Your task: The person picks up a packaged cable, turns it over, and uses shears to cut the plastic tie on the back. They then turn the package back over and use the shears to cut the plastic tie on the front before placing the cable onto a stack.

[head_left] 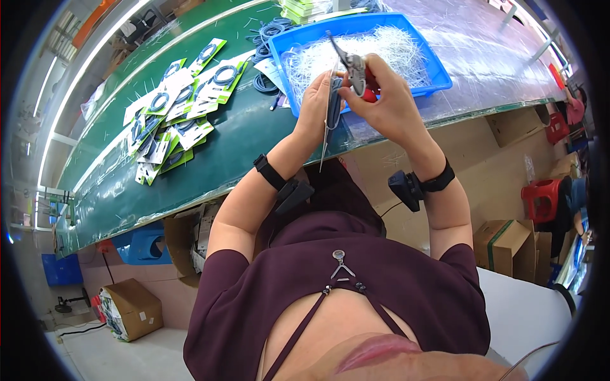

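Note:
Upright between my hands is a cable card point(333, 111), seen nearly edge-on, with a dark coiled cable on it. My left hand point(312, 108) is closed on the card from its left side. In my right hand point(395, 105) are red-handled cutting pliers point(357, 75), their jaws pointing up and away near the card's top edge. Whether the jaws touch anything cannot be made out. Just beyond both hands lies a blue tray point(438, 81) filled with thin white plastic strips point(397, 54).
A heap of carded cables point(184, 105) covers part of the green table point(248, 152) to the left. Loose dark cable coils point(270, 38) lie beside the tray, and a stack of green-and-white cards point(311, 9) stands behind it. Cardboard boxes point(508, 244) and a red stool point(540, 197) are at the right.

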A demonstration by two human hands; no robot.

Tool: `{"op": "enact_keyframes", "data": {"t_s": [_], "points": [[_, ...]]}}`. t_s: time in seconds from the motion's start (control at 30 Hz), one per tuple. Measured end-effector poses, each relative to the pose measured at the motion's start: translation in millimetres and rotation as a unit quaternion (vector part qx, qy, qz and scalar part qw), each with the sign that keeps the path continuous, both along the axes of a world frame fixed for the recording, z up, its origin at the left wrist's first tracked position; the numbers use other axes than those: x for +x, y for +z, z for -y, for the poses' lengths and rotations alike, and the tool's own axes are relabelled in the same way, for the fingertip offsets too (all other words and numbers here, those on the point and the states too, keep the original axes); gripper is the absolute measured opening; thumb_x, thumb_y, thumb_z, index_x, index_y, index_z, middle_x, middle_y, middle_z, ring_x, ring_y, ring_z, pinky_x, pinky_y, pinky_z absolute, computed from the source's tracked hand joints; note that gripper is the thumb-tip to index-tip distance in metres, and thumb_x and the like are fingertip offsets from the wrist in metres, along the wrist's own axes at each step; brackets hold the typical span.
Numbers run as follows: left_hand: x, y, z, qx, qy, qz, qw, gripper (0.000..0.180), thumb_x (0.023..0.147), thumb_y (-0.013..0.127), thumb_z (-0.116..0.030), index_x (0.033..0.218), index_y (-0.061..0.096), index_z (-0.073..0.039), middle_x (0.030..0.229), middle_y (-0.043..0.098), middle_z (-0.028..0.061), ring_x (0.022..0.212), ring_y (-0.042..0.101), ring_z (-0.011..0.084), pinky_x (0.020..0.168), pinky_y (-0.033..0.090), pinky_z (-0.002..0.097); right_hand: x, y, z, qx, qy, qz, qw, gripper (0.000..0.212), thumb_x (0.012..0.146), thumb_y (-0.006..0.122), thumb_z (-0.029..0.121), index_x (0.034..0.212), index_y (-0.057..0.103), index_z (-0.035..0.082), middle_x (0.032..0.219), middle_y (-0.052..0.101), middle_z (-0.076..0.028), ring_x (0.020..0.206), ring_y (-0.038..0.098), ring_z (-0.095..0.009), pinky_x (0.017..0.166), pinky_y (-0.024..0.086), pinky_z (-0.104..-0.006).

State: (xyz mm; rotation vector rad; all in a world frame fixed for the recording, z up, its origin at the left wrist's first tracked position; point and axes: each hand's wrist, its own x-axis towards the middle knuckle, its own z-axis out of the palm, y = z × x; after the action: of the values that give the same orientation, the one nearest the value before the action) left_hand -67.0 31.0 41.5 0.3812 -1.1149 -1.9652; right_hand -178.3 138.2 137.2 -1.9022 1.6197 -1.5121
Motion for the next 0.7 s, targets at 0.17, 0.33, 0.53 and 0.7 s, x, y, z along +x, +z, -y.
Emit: {"op": "enact_keyframes", "data": {"t_s": [0.17,0.33,0.53,0.7], "points": [[4,7,-6,-0.046,0.057,0.015,0.997,0.024,0.096,0.050,-0.016,0.112,0.057,0.001,0.100,0.063,0.0109,0.085,0.064,0.0160,0.074,0.054,0.0284,3,6,0,0.058,0.023,-0.017,0.998,0.019,0.080,0.068,0.003,0.093,0.053,0.003,0.078,0.053,0.002,0.070,0.046,-0.007,0.064,0.042,-0.0221],[39,26,-7,-0.111,0.113,0.097,0.983,0.034,0.101,0.044,-0.033,0.102,0.058,-0.001,0.078,0.060,0.0026,0.063,0.053,0.0092,0.058,0.044,0.0219,12,30,-10,0.037,0.191,0.099,0.976,0.014,0.082,0.065,0.004,0.092,0.055,0.004,0.079,0.052,0.002,0.072,0.047,-0.007,0.067,0.042,-0.0232],[127,-5,15,0.055,-0.149,-0.180,0.971,0.033,0.095,0.053,-0.033,0.100,0.057,-0.001,0.068,0.051,0.0035,0.062,0.054,0.0144,0.052,0.042,0.0241,-34,45,51,-0.130,-0.079,-0.071,0.986,0.017,0.084,0.061,0.014,0.098,0.060,0.005,0.083,0.062,-0.005,0.074,0.060,-0.017,0.067,0.046,-0.0310],[247,-40,-21,0.037,-0.078,-0.207,0.974,0.033,0.091,0.055,-0.033,0.098,0.056,-0.001,0.069,0.052,0.0053,0.058,0.054,0.0162,0.048,0.042,0.0273,-129,-48,89,0.034,-0.184,-0.269,0.945,0.029,0.085,0.061,0.023,0.108,0.059,0.005,0.092,0.065,-0.016,0.084,0.064,-0.032,0.073,0.050,-0.0400]]}}
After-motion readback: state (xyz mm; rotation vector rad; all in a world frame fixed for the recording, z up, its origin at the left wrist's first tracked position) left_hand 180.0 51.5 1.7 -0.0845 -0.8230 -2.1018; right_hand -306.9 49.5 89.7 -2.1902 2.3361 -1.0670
